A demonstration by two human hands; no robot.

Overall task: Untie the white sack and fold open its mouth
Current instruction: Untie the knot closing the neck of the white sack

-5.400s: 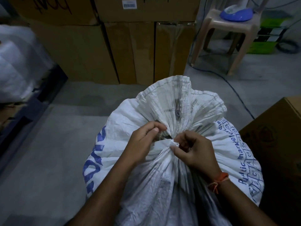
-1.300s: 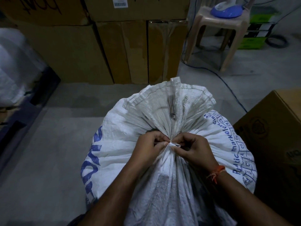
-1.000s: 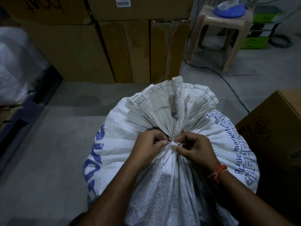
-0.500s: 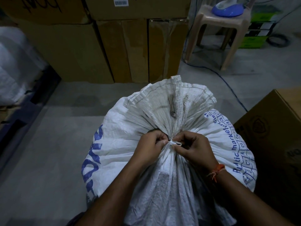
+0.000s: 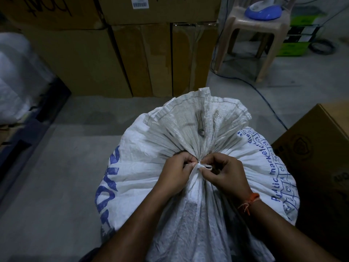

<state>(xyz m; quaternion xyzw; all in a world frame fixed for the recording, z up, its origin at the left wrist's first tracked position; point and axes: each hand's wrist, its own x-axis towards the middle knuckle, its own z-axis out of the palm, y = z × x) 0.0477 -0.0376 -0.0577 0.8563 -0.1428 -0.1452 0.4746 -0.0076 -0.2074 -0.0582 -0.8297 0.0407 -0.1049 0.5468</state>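
A full white woven sack (image 5: 136,173) with blue print stands on the floor in front of me. Its mouth is gathered into a neck, and the loose top fans out beyond the neck (image 5: 198,118). A white tie (image 5: 203,166) wraps the neck, with a small loop showing. My left hand (image 5: 177,174) pinches the tie at its left side, fingers curled. From the right, my right hand (image 5: 224,174) pinches the loop; an orange thread band sits on that wrist.
Stacked cardboard boxes (image 5: 147,59) stand behind the sack. Another cardboard box (image 5: 321,148) is close on the right. A plastic stool (image 5: 253,40) with a blue object stands at the back right, with a cable (image 5: 268,103) on the floor. White bags (image 5: 13,82) lie at the left.
Both hands stay at the knot. The small loop of the tie has come out a little further between my fingers over the last second.
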